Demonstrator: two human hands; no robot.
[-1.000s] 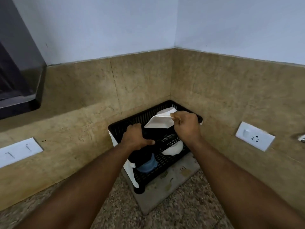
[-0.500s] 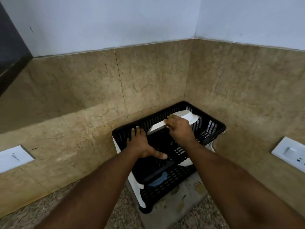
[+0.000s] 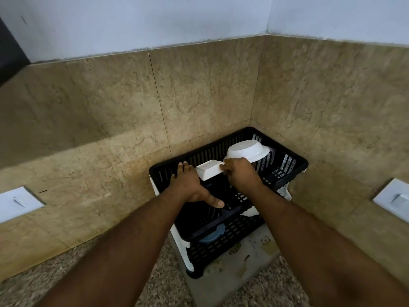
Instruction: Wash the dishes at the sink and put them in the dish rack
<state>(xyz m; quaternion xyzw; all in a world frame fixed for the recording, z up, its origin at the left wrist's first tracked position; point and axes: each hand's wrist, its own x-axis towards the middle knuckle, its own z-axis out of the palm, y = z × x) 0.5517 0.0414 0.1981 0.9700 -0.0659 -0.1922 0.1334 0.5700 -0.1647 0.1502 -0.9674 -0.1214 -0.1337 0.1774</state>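
A blue item [image 3: 213,235] sits half hidden on the lower tier of a black dish rack [image 3: 287,173] on the tabletop. The left hand [image 3: 192,187] rests spread on the rack; the right hand [image 3: 241,173] pinches a white rectangular dish [image 3: 208,171] (long axis leftward) beside an upturned white bowl [image 3: 247,150].

Dim, even indoor light, soft shadows, no glare, slight motion softness, wide-angle bending at the edges
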